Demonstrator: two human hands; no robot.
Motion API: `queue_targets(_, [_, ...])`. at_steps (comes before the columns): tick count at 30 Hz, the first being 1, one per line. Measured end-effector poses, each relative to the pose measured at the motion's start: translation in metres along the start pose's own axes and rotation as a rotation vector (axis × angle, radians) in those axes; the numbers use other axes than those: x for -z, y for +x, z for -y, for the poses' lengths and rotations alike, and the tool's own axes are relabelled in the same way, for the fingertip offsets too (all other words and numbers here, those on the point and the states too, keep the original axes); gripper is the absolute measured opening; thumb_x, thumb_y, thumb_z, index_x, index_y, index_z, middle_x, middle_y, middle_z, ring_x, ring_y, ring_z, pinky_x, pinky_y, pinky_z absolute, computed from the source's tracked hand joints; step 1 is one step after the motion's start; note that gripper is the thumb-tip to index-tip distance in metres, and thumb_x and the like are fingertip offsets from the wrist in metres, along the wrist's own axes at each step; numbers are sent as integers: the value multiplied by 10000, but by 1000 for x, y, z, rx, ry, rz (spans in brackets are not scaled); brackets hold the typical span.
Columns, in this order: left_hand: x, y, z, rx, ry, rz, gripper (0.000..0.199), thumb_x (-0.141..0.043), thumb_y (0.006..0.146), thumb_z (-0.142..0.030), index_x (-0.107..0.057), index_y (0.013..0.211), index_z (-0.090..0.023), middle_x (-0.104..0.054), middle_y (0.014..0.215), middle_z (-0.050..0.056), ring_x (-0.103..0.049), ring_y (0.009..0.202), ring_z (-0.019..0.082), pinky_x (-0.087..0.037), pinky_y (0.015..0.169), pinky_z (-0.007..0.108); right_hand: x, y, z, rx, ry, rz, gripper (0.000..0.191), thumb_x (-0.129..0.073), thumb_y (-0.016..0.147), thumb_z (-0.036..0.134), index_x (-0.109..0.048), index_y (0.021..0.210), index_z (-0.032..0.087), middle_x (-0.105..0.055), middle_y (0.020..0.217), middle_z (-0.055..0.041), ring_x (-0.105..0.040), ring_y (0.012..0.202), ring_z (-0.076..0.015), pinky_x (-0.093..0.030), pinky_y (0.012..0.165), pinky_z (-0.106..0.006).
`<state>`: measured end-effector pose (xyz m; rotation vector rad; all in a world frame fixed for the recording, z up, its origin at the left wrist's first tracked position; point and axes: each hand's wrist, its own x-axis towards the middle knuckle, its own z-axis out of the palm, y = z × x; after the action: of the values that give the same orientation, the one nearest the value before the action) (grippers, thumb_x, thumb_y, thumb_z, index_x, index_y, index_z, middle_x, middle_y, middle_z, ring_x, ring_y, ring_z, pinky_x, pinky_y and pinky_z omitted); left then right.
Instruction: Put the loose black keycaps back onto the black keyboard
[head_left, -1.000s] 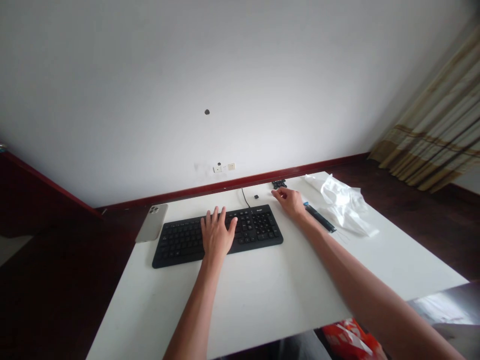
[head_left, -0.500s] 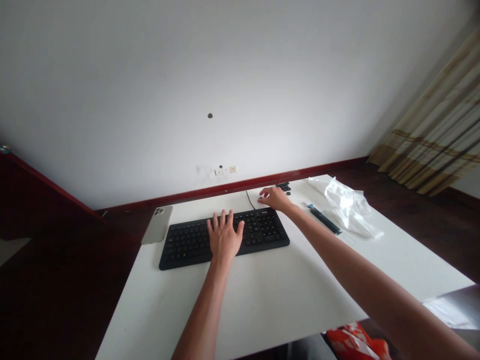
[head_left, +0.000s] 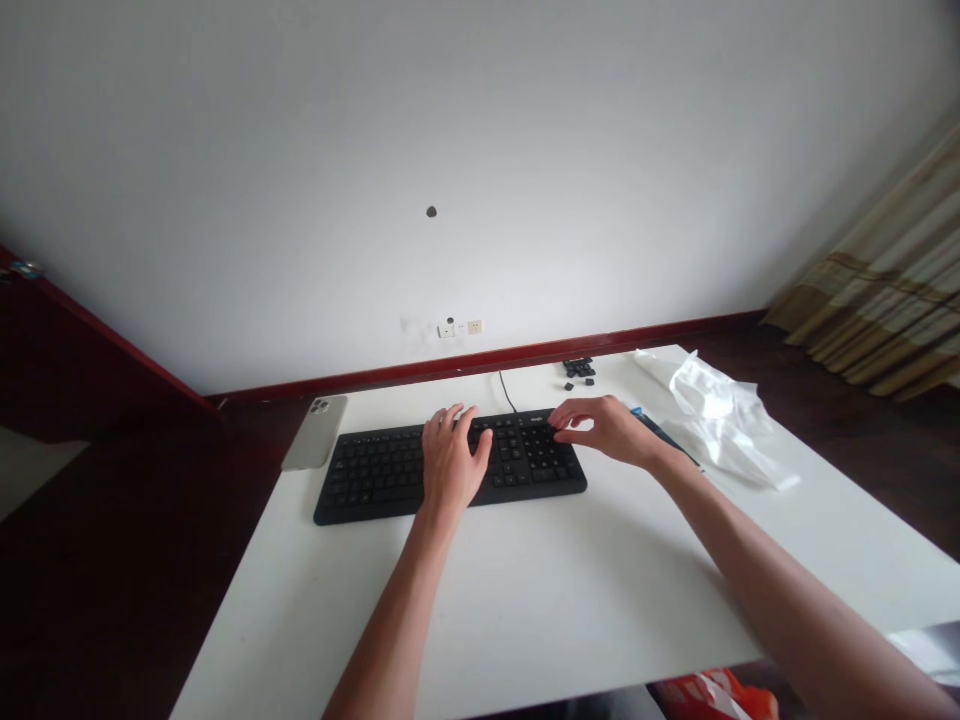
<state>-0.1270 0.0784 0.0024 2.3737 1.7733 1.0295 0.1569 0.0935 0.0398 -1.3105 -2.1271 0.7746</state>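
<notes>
A black computer keyboard (head_left: 382, 475) lies on the white table (head_left: 570, 590). My left hand (head_left: 452, 458) rests on its middle keys, fingers spread and holding nothing. My right hand (head_left: 604, 430) is at the keyboard's top right, with fingertips over the numeric keys. Its thumb and fingers curve in a loose pinch. I cannot tell whether anything small sits between them. Several loose black keycaps (head_left: 579, 371) lie just beyond the keyboard. A dark stick with a blue tip (head_left: 664, 433) is partly hidden behind my right hand.
A pale smartphone (head_left: 315, 432) lies left of the keyboard, and a black cable (head_left: 508, 392) runs from it to the far side. Crumpled clear plastic (head_left: 720, 420) lies at the table's right. A wall with a socket (head_left: 474, 327) stands beyond the far edge.
My right hand has moved from beside the loose keycaps toward me and rightward, onto the keyboard's right end. My left hand stays on the keys. The view has shifted slightly.
</notes>
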Motion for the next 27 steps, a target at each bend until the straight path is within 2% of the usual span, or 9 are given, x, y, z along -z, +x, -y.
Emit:
queue_targets(2, [0, 1, -3, -52, -68, -3, 320, -545, 959, -171, -679, 1246, -216, -641, 1323, 96, -537, 1286, 277, -409, 1157, 510, -1, -2, 10, 6, -31, 39, 196, -716, 842, 399, -783, 972, 269, -786, 982, -8, -716, 914, -219, -579, 838, -347])
queue_targets(4, [-1, 0, -8, -94, -111, 9, 404, -498, 908, -41, -709, 1192, -235, -649, 1308, 63, -527, 1288, 257, -411, 1163, 490, -5, -2, 19, 22, -40, 71, 159, -717, 844, 362, -790, 955, 275, -789, 968, 5, -715, 908, -210, -568, 838, -331])
queue_targets(6, [-2, -1, -13, -129, -137, 28, 463, -483, 860, 20, -732, 1147, -244, -652, 1296, 45, -511, 1290, 252, -413, 1164, 483, -10, -2, 24, 33, -30, 101, 133, -711, 849, 329, -793, 941, 278, -790, 957, 16, -714, 891, -199, -559, 829, -315])
queue_targets(11, [-3, -5, -21, -172, -182, 76, 479, -505, 810, 52, -775, 1066, -251, -649, 1289, 28, -481, 1288, 244, -420, 1167, 454, -24, -2, 28, 47, -35, 159, 124, -682, 868, 268, -796, 913, 276, -789, 943, 18, -705, 833, -183, -539, 793, -298])
queue_targets(15, [-3, -6, -22, -201, -205, 109, 480, -529, 798, 49, -805, 1009, -282, -646, 1307, 11, -465, 1299, 255, -418, 1170, 476, -31, -1, 26, 82, -87, 162, 141, -677, 874, 229, -801, 926, 270, -781, 954, 5, -698, 839, -180, -528, 819, -299])
queue_targets(27, [-4, -9, -25, -236, -218, 191, 479, -571, 826, 27, -825, 994, -343, -644, 1334, -17, -449, 1320, 260, -411, 1176, 496, -34, -2, 24, 191, -194, 175, 182, -635, 920, 172, -797, 949, 250, -776, 947, -9, -705, 872, -179, -531, 833, -297])
